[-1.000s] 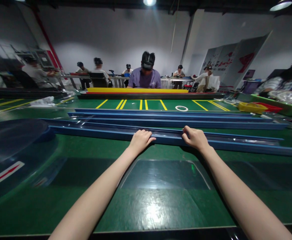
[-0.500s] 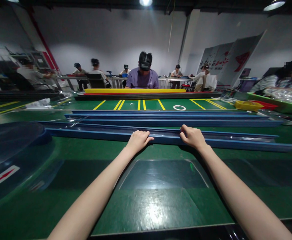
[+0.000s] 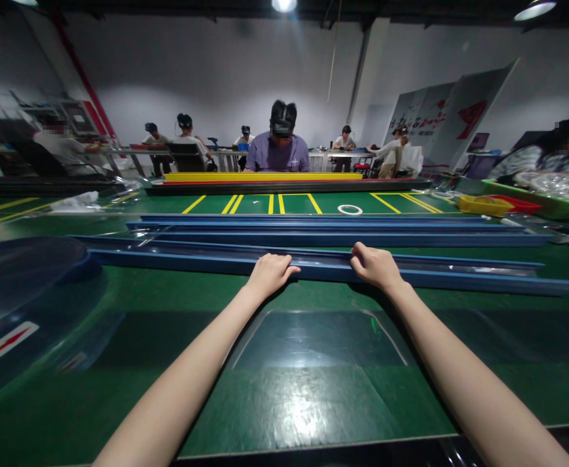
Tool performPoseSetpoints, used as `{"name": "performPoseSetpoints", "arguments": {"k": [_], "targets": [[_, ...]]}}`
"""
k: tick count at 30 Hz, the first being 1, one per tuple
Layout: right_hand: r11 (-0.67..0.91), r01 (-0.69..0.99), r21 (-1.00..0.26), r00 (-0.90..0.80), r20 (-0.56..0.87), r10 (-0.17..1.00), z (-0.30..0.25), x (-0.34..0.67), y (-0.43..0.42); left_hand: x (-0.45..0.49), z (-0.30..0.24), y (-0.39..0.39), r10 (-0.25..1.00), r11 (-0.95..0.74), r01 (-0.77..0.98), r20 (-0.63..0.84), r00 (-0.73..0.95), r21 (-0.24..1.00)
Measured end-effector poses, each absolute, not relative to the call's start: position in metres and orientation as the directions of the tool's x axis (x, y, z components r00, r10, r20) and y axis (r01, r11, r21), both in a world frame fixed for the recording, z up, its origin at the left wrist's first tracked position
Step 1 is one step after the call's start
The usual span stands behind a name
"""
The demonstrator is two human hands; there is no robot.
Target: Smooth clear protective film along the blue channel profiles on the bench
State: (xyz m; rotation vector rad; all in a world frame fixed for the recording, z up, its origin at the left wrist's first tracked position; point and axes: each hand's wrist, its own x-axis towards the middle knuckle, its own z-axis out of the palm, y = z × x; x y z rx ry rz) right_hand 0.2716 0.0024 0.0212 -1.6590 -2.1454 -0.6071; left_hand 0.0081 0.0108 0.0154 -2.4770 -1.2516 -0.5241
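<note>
A long blue strip (image 3: pixel 167 262) lies crosswise on the green table (image 3: pixel 313 402), nearest of several blue strips. My left hand (image 3: pixel 268 272) rests on its near edge with fingers curled over the top. My right hand (image 3: pixel 374 265) grips the same strip a little to the right, fingers wrapped over it. Both arms reach straight forward from the table's front edge.
More blue strips (image 3: pixel 342 237) lie just behind. Yellow and red strips (image 3: pixel 265 177) are stacked farther back in front of a seated person in a purple shirt (image 3: pixel 278 154). A clear plastic sheet (image 3: pixel 16 298) covers the left. A yellow tray (image 3: pixel 483 205) sits at right.
Between one second ago and now the view shifted slightly; both hands have stayed on the nearest blue strip in the same places. Nothing else has visibly moved.
</note>
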Motion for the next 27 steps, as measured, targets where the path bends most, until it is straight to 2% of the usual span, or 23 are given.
{"name": "performPoseSetpoints", "arguments": {"k": [5, 11, 15, 21, 27], "targets": [[0.214, 0.971, 0.108, -0.239, 0.505, 0.829, 0.024, 0.271, 0.002, 0.008, 0.012, 0.011, 0.692, -0.567, 0.815, 0.470, 0.549, -0.117], [0.222, 0.971, 0.088, -0.238, 0.441, 0.866, 0.031, 0.267, 0.001, 0.009, 0.003, 0.011, 0.635, -0.546, 0.820, 0.553, 0.540, -0.173], [0.210, 0.971, 0.119, -0.240, 0.422, 0.874, 0.033, 0.260, 0.001, 0.009, 0.002, 0.010, 0.614, -0.560, 0.810, 0.567, 0.549, -0.178], [0.293, 0.936, 0.196, -0.352, 0.498, 0.792, 0.031, 0.250, 0.003, 0.008, 0.005, 0.009, 0.592, -0.559, 0.816, 0.617, 0.518, -0.149], [0.347, 0.912, 0.220, -0.409, 0.569, 0.714, 0.033, 0.238, -0.001, 0.008, 0.006, 0.007, 0.586, -0.550, 0.829, 0.660, 0.470, -0.103]]}}
